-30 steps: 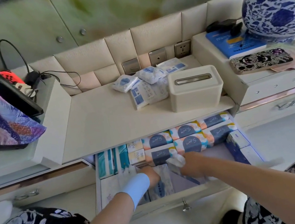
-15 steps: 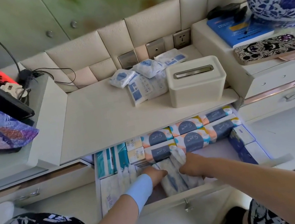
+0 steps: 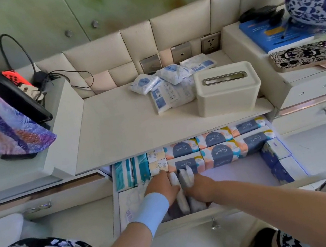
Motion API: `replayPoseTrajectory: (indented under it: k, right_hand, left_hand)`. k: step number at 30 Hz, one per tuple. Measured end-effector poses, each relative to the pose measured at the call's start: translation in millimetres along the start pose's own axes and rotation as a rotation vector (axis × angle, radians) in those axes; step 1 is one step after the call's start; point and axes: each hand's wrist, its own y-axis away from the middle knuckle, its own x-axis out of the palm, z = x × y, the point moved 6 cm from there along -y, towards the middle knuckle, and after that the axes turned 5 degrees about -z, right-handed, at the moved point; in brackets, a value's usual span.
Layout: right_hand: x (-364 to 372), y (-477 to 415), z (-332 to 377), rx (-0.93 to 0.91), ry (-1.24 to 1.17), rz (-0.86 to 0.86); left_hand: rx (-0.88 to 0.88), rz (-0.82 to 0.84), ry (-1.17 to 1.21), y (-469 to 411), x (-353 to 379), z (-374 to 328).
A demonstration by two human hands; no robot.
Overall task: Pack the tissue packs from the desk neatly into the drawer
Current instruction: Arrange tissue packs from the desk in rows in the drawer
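L hand (image 3: 161,185) & R hand (image 3: 199,188) have closed in toward each other in the drawer (image 3: 241,171). White tissue packs (image 3: 185,175), flatter & loose 1 s ago, now stand on edge, squeezed betw. both hands, shifted slightly left.

Drawer (image 3: 195,218) open below the worktop (image 3: 126,129); left hand (image 3: 161,186) presses and right hand (image 3: 201,188) grips upright white tissue packs (image 3: 185,176) near its front. Printed packs (image 3: 218,152) fill the back rows. Loose packs (image 3: 164,86) lie on the worktop just beside the tissue box (image 3: 227,88).
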Motion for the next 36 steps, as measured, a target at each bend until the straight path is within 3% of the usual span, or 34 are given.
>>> replayPoseTrajectory:
  k: [4, 6, 12, 15, 22, 26, 36]
  right_hand:
    - [15.6, 5.3, 21.7, 0.024, -0.052, 0.060]
    - [25.3, 7.9, 26.5, 0.101, -0.194, 0.133]
    - [33.4, 8.3, 30.4, 0.207, -0.451, 0.215]
    - [31.5, 15.3, 36.8, 0.212, -0.527, 0.256]
    - [28.2, 1.6, 43.5, 0.041, 0.022, 0.028]
    - [23.0, 0.7, 36.7, 0.075, -0.047, -0.082]
    - [18.8, 9.9, 38.8, 0.078, 0.017, 0.030]
  left_hand:
    - [0.183, -0.212, -0.207, 2.3, -18.5, 15.9]
    - [0.254, -0.262, -0.312, 3.3, -18.8, 25.6]
    - [0.242, 0.022, -0.170, 6.3, 9.3, 63.8]
    - [0.260, 0.048, -0.075, 8.1, 7.0, 67.0]
    - [0.341, 0.091, -0.341, 8.7, 11.3, 78.6]
    - [0.395, -0.025, -0.263, 5.7, -2.4, 67.7]
    - [0.452, -0.159, -0.138, 9.1, -14.5, 51.2]
